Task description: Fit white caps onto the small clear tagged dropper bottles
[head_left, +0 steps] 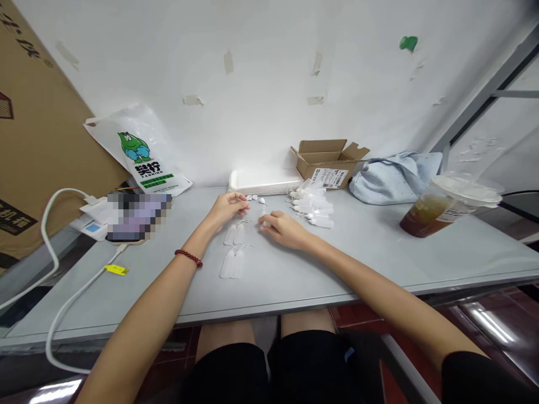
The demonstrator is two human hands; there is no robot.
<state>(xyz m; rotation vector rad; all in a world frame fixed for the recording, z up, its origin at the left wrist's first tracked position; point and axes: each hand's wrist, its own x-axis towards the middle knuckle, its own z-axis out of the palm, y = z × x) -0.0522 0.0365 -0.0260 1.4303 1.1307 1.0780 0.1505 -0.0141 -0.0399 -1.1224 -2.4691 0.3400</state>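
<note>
My left hand is over the table with its fingers loosely curved and apart, and nothing shows in them. Its fingertips are beside several small white caps. My right hand has thumb and fingers closed on a small translucent bottle, mostly covered by the fingers. Just beyond it is a single white cap. Two pairs of flat translucent pieces with thin loops, one nearer pair and one farther pair, lie between my forearms. Right of my hand is a heap of small translucent bottles with loops.
A white tray stack and an open cardboard box are by the wall. A light blue pouch and a drink cup stand right. At left are a phone, a white cable and a plastic bag.
</note>
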